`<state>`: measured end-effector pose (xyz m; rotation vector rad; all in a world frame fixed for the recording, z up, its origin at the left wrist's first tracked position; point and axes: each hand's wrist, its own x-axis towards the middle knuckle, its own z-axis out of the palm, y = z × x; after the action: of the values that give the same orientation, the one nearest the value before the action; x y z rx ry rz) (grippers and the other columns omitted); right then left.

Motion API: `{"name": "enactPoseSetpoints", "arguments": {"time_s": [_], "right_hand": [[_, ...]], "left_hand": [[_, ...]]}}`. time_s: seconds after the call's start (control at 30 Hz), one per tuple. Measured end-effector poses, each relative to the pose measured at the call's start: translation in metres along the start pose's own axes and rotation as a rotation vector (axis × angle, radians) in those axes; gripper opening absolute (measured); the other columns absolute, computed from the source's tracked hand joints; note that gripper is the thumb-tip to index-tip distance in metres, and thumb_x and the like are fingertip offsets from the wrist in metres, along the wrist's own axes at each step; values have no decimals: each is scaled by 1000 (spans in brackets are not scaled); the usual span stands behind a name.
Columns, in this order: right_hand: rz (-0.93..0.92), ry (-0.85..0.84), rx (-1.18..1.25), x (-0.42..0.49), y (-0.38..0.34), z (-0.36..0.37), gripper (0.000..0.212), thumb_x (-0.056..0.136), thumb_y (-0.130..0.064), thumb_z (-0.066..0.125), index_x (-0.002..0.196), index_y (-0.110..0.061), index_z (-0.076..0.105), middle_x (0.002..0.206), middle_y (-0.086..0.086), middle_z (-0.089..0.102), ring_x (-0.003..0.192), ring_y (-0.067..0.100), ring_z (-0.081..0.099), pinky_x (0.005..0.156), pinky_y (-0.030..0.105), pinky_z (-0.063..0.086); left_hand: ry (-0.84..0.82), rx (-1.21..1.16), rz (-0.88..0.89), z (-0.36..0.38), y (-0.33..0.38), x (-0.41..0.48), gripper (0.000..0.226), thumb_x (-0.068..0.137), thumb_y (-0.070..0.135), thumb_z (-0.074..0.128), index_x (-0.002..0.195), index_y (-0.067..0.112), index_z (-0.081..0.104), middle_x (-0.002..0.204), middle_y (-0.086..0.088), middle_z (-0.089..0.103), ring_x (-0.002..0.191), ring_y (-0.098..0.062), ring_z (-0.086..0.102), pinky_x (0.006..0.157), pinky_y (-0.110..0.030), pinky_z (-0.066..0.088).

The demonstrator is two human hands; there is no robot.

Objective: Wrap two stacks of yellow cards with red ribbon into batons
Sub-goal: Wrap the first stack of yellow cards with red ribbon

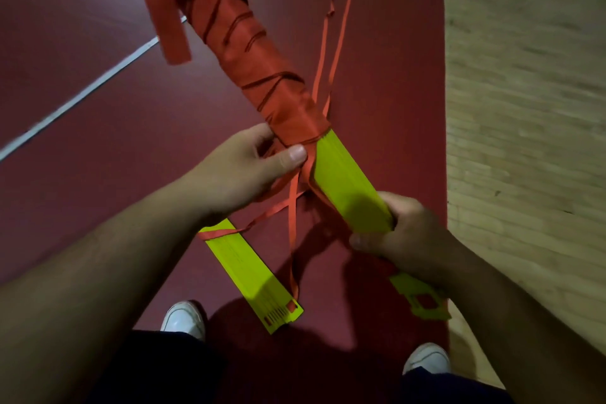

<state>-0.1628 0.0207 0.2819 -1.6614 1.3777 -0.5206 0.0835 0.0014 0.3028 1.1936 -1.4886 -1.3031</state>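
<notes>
We see the left hand [242, 170] gripping the first stack of yellow cards [347, 180] right where the red ribbon [249, 43] wrapping ends, its thumb [293, 156] pressed flat on the last turn and its fingers curled round the back. The right hand [406, 233] is clenched round the bare lower part of the same stack, and the slotted card ends [423, 303] stick out below the fist. The stack is held up in front of us, tilted, with the wrapped part running up and left out of the picture. A wide ribbon tail [167, 26] hangs off the upper end. Thin loose strands [337, 39] trail to the right of the wrap, and more cross under the left hand. One of them runs over the top end of the second stack of yellow cards [249, 272], which is unwrapped and low between the forearms; we cannot tell whether it lies on the floor or hangs. Below are the dark red floor [65, 26] with a white line [82, 96], a wooden floor [524, 108] to the right, and two white shoes [183, 318].
</notes>
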Motion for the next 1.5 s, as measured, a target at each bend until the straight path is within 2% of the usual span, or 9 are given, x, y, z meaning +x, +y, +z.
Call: {"name": "enactPoseSetpoints", "arguments": {"time_s": [0.3,0.5,0.67,0.87,1.03,1.1,1.17,1.3,1.5], "right_hand": [[4,279,-167,4,10,13,30,72,-32,78,96,-34,62,71,-2,65,66,19,62,60,41,52],[-58,373,-377,-2,3,32,38,77,-29,72,110,-33,53,90,-1,63,83,29,63,67,39,51],[-182,209,-384,2,-1,29,52,70,-36,74,117,-28,55,97,-4,63,89,19,61,75,36,50],[6,-170,23,1,-9,-1,51,70,-20,88,113,-27,62,86,-6,74,76,11,71,63,23,55],[-150,87,-47,0,-5,0,39,61,-27,90,93,-18,70,78,2,71,68,17,64,62,33,49],[-154,153,-71,-2,-5,-8,39,61,-25,92,92,-18,70,75,0,69,66,14,62,59,29,47],[-148,209,-120,-2,-5,-11,42,59,-33,90,93,-19,69,73,-2,67,65,11,60,57,27,46],[-87,290,-140,-4,-3,-9,47,58,-37,90,94,-16,68,77,6,68,72,28,63,62,43,51],[-63,342,-150,-4,-4,0,42,56,-42,85,82,-18,64,68,2,62,60,20,57,54,36,46]], "left_hand": [[84,72,-148,16,-3,-3,27,103,18,50,78,17,61,59,12,54,58,-8,47,67,-28,39],[203,9,-120,32,5,-7,46,75,63,65,72,18,59,52,14,52,50,-3,47,64,-30,44],[445,-172,-193,32,3,-6,45,88,50,66,60,21,46,44,7,37,40,-12,31,52,-32,30],[250,-243,-71,28,4,-9,43,78,56,63,53,23,54,46,8,33,39,-11,26,47,-28,24],[-40,-22,57,-1,4,-3,50,73,59,77,103,19,68,74,-1,59,56,-19,43,44,-34,32],[-49,138,76,-5,2,0,47,82,42,77,122,19,65,104,5,70,81,-15,64,68,-35,51],[34,263,99,-2,-1,1,15,96,21,63,111,20,66,87,20,67,74,3,60,73,-23,46],[123,74,-22,15,0,-4,26,96,31,48,87,27,72,63,3,39,58,-18,30,58,-32,24],[103,7,-87,26,7,-8,27,100,30,49,82,13,61,57,14,45,50,-8,36,66,-41,49]]}}
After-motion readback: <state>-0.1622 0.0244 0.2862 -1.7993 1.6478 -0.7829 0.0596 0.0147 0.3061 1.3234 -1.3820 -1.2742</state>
